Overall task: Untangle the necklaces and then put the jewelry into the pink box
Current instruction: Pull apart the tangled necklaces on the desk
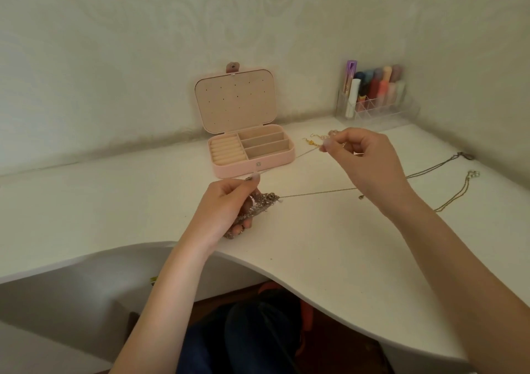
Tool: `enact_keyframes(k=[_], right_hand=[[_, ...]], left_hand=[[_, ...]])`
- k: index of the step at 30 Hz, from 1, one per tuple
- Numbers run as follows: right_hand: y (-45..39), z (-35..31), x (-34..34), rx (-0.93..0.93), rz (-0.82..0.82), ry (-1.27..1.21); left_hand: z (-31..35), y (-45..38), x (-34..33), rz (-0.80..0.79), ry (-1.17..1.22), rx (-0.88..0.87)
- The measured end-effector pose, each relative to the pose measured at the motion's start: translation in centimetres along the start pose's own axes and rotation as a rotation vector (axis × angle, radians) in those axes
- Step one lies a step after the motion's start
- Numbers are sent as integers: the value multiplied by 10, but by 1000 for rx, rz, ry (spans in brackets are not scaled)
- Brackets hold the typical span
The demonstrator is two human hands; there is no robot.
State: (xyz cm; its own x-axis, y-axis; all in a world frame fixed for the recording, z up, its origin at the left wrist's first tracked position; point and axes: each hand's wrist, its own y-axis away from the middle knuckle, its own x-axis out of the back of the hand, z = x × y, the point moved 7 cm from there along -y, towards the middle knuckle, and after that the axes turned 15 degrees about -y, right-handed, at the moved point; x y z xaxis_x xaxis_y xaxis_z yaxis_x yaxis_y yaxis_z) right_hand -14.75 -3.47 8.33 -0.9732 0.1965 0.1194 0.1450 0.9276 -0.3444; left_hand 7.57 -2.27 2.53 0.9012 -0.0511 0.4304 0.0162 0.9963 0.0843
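Note:
The pink box (282, 160) stands open on the white desk (329, 244), its lid up against the wall and its compartments bare. My left hand (226, 206) pinches a thin silver chain (289, 161) and holds a tangled clump of chains (262, 203) in its curled fingers. My right hand (364, 156) pinches the same thin chain higher up, to the right of the box, pulling it taut between both hands. A gold chain (318, 193) runs from the clump to the right under my right wrist. Gold earrings (311, 141) lie behind my right fingertips.
Two more necklaces (456, 193) trail across the desk at the right. A clear organizer with lip products (375, 95) stands in the back right corner. The desk's curved front edge runs just below my forearms, with my legs underneath.

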Motion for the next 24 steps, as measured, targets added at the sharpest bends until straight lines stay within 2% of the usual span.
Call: enact_keyframes(k=[4, 11, 13, 15, 19, 24], right_hand=[[0, 11, -4, 13, 12, 113], [13, 32, -37, -36, -258, 379], [17, 29, -44, -1, -281, 447], [24, 22, -54, -9, -319, 330], [39, 21, -77, -123, -496, 91], [37, 23, -75, -157, -464, -51]], left_hand=[[1, 2, -4, -100, -30, 22], [-3, 1, -3, -74, -5, 75], [-2, 1, -3, -56, -10, 56], [0, 2, -4, -46, -9, 33], [0, 0, -6, -28, -7, 14], [3, -1, -9, -95, 34, -39]])
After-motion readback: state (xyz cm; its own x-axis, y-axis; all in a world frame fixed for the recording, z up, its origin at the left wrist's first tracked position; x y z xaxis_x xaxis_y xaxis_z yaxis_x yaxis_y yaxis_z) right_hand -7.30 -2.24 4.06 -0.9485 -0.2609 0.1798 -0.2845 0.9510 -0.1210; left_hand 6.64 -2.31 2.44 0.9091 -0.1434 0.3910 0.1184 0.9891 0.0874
